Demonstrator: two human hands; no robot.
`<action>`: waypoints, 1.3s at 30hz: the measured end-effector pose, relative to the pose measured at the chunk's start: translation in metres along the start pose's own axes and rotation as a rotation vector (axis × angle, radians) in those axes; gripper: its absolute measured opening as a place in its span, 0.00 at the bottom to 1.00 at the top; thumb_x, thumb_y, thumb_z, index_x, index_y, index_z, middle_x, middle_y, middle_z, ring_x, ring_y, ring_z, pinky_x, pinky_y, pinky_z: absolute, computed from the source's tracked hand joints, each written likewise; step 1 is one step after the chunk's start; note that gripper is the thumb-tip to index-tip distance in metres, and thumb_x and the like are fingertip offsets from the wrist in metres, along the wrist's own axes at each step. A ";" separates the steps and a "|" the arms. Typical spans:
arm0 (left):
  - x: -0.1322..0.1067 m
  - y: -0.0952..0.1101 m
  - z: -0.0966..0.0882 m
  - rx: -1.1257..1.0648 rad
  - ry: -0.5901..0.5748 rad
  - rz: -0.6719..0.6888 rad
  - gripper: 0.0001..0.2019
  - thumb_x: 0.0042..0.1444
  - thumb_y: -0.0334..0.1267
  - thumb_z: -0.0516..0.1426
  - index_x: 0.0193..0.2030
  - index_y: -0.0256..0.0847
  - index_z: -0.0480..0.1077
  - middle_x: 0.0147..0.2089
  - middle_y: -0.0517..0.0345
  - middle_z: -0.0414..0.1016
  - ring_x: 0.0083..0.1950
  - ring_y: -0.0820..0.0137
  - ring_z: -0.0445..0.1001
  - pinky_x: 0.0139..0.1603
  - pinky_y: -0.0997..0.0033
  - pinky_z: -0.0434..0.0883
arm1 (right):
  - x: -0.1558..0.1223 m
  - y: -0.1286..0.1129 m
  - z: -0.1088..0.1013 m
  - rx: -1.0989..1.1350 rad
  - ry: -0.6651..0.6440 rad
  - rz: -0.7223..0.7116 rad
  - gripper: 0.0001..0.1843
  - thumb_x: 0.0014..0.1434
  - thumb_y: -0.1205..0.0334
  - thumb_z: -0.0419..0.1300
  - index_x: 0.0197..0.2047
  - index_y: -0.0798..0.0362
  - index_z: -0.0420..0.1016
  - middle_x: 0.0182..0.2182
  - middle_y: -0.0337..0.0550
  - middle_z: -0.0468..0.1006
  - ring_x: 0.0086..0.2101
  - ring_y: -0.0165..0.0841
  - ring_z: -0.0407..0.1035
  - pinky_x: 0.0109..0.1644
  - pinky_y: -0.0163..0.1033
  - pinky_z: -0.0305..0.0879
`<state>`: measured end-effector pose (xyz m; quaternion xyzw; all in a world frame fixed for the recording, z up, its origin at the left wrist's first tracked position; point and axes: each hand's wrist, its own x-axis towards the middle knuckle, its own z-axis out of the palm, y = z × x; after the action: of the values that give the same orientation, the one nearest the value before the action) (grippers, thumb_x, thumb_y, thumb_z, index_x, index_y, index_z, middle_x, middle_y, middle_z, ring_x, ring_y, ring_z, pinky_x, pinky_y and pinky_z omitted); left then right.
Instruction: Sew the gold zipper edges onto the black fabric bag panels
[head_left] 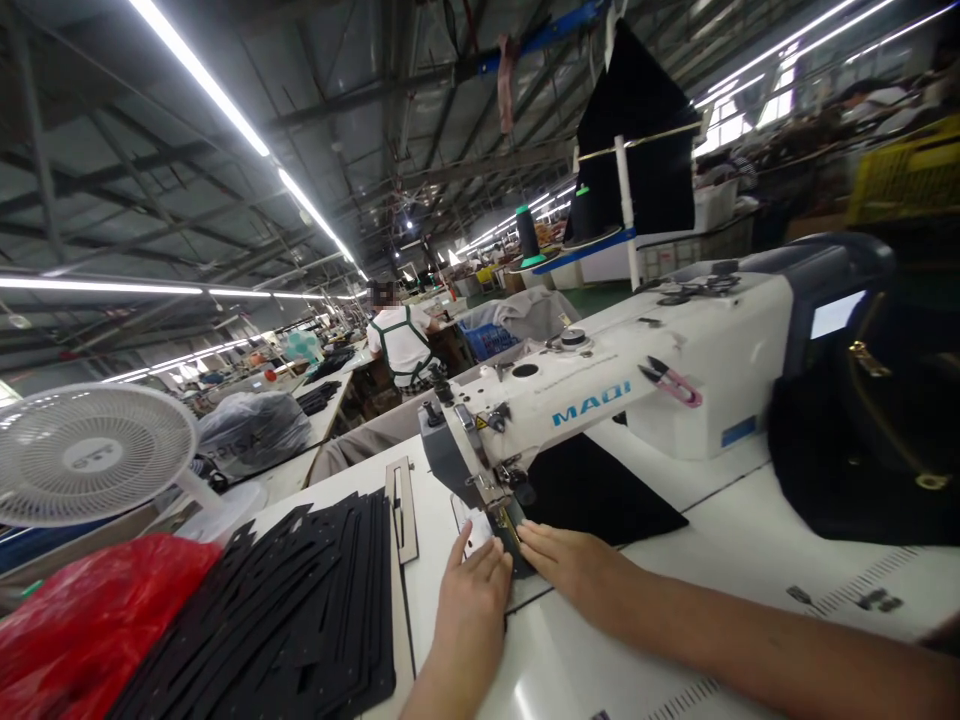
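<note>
My left hand (474, 597) lies with fingers stretched out on the bed of a white sewing machine (600, 370), just left of the needle area. Flat fingers of my right hand (574, 570) press on the right side of the dark work under the presser foot (496, 497). Between my fingertips runs a narrow gold-coloured strip (511, 525), perhaps a zipper; its kind is hard to make out. A black fabric panel (600, 490) spreads flat beneath the machine arm. The fingertips partly cover the work, and neither hand is wrapped round anything.
Slotted black pieces (300, 610) are piled at left beside a slotted template (403, 510). A red plastic bag (97, 610) and a white fan (97, 455) stand farther left. Pink-handled snips (675, 382) rest on the machine. A black bag (862, 450) lies right. A person (405, 340) works ahead.
</note>
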<state>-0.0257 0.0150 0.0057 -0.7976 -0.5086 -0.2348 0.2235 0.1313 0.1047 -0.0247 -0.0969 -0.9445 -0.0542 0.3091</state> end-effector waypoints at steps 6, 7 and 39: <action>0.008 -0.015 0.010 0.014 -0.030 -0.036 0.12 0.56 0.22 0.47 0.35 0.38 0.69 0.35 0.53 0.79 0.39 0.67 0.78 0.55 0.54 0.68 | 0.021 0.010 0.001 0.058 -0.048 0.051 0.20 0.53 0.83 0.46 0.42 0.62 0.73 0.42 0.51 0.76 0.44 0.35 0.71 0.50 0.36 0.69; 0.008 -0.018 0.013 0.023 -0.032 -0.042 0.12 0.56 0.22 0.47 0.35 0.38 0.69 0.35 0.53 0.79 0.40 0.67 0.77 0.54 0.55 0.69 | 0.023 0.012 0.001 0.076 -0.052 0.062 0.20 0.54 0.82 0.46 0.43 0.61 0.73 0.42 0.50 0.76 0.44 0.35 0.71 0.49 0.36 0.69; 0.002 -0.022 0.035 -0.009 -0.021 -0.294 0.11 0.53 0.21 0.53 0.37 0.38 0.72 0.41 0.52 0.79 0.46 0.64 0.76 0.53 0.57 0.70 | 0.037 0.018 0.007 0.245 -0.071 0.186 0.19 0.54 0.79 0.45 0.40 0.57 0.73 0.41 0.52 0.76 0.40 0.37 0.72 0.42 0.40 0.71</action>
<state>-0.0404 0.0456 -0.0181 -0.7181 -0.6212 -0.2587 0.1777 0.1018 0.1285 -0.0078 -0.1475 -0.9413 0.0937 0.2889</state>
